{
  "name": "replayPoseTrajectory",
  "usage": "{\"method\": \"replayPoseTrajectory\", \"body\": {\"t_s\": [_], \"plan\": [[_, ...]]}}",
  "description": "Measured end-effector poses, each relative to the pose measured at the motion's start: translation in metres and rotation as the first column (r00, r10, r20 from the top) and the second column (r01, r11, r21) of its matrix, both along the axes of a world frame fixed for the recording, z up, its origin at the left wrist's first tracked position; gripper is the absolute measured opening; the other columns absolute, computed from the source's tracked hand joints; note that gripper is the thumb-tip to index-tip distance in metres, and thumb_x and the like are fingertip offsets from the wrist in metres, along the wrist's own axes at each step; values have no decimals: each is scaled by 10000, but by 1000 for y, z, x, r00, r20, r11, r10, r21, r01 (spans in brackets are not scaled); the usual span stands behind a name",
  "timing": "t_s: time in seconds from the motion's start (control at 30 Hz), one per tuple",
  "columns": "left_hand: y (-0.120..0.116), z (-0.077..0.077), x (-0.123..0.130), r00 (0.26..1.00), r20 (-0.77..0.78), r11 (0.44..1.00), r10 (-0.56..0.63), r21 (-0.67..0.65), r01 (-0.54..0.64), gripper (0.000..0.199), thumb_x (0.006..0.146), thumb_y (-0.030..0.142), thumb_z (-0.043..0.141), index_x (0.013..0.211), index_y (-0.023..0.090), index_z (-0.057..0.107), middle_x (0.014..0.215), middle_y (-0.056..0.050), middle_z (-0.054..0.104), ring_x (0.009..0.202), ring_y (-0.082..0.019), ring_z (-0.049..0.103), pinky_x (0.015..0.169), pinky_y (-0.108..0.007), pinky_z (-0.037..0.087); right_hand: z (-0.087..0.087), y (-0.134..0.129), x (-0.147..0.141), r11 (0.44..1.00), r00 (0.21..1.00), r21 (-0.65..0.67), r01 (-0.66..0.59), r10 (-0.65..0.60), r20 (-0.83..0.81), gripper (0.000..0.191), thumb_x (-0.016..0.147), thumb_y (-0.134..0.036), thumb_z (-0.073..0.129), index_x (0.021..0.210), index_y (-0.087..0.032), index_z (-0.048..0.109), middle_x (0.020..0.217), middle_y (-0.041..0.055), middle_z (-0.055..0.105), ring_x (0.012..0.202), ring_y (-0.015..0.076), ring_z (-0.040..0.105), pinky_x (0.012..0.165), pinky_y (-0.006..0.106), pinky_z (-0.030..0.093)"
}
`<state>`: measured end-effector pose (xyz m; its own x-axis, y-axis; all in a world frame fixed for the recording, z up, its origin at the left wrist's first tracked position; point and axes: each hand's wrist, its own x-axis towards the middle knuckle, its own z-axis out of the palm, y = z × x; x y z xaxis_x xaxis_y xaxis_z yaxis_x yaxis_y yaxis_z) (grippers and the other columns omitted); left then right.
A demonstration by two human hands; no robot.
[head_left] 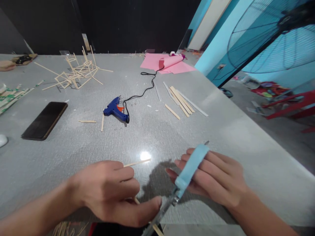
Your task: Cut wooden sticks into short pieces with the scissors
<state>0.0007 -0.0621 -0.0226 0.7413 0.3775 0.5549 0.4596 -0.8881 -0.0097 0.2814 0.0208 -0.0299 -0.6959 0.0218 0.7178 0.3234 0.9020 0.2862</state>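
Observation:
My left hand (110,193) is closed around a thin wooden stick (137,163), whose end points up and right past the knuckles. In my right hand (209,177) is a light blue-handled tool (192,167), its fingers wrapped round the handle. The tool's long metal part (161,211) slants down and left, near my left thumb. Part of a wooden stick (157,230) shows beside the metal at the bottom edge. Whether the tool's metal touches that stick is hard to tell.
On the grey table (137,137) lie a blue glue gun (116,109) with black cord, a phone (45,120), loose sticks (182,101), a stick structure (77,72) and pink paper (167,63). A fan (275,32) stands at right. Another person's hand (7,65) rests far left.

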Motion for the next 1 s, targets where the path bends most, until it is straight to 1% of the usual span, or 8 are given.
{"method": "replayPoseTrajectory", "body": {"t_s": [0.13, 0.23, 0.37, 0.43, 0.63, 0.77, 0.9, 1.0], "plan": [[0, 1, 0, 1000, 3, 1000, -1, -14, 1, 266, 862, 234, 743, 1117, 284, 683, 603, 79, 369, 491, -116, 363, 409, -258, 331, 1, 1, -3, 1000, 1000, 1, -10, 10, -20, 167, 876, -215, 812, 833, -228, 651, 760, -20, 708, 735, 160, 697, 615, 294, 605], [1, 1, 1, 1000, 21, 1000, -10, 0, 10, 251, 856, 223, 748, 1093, 280, 688, 601, 80, 362, 498, -116, 354, 412, -251, 320, 2, 2, -6, 1000, 999, 0, -31, 31, -38, 170, 900, -220, 793, 815, -217, 647, 744, -18, 699, 720, 149, 688, 611, 279, 600], [2, 2, 0, 1000, 13, 999, -28, 18, 27, 220, 858, 223, 746, 1065, 266, 689, 611, 80, 358, 506, -109, 353, 416, -236, 311, -2, 3, -4, 1000, 999, 5, -26, 27, -37, 128, 884, -213, 795, 869, -229, 669, 799, -7, 712, 753, 169, 697, 653, 298, 613], [3, 3, 0, 1000, 0, 999, -25, 23, 25, 211, 859, 226, 745, 1060, 259, 691, 619, 79, 362, 508, -107, 354, 416, -233, 317, -5, 3, -2, 1000, 999, 9, -23, 23, -28, 144, 861, -214, 815, 901, -234, 678, 826, -8, 716, 770, 173, 697, 674, 308, 620], [3, 5, -1, 999, -16, 998, -49, 31, 50, 201, 859, 230, 743, 1054, 216, 695, 622, 71, 386, 508, -114, 351, 403, -256, 303, -5, 4, 0, 1000, 1000, -3, -10, 10, -14, 142, 861, -211, 812, 873, -230, 672, 804, -11, 701, 762, 169, 691, 656, 300, 617], [2, 2, -2, 999, -10, 999, -36, 12, 36, 224, 862, 241, 744, 1077, 228, 681, 623, 74, 385, 517, -113, 362, 423, -252, 324, -4, 4, -1, 1000, 1000, 2, -11, 11, -6, 143, 860, -213, 815, 879, -234, 674, 812, -11, 707, 766, 171, 686, 671, 314, 620], [1, -2, -1, 1000, 7, 1000, -24, 11, 24, 260, 860, 254, 739, 1111, 249, 671, 621, 78, 390, 511, -114, 358, 426, -260, 327, -5, 5, -2, 999, 999, 6, -32, 32, -26, 175, 850, -217, 834, 832, -212, 660, 774, -10, 681, 731, 162, 673, 642, 304, 609], [1, -2, -1, 1000, 20, 1000, -15, 5, 15, 264, 857, 249, 739, 1112, 257, 668, 617, 80, 393, 504, -114, 357, 418, -262, 314, -4, 5, -4, 999, 999, 0, -37, 37, -33, 164, 862, -210, 821, 834, -211, 659, 773, -11, 679, 714, 158, 670, 627, 301, 605]]}}
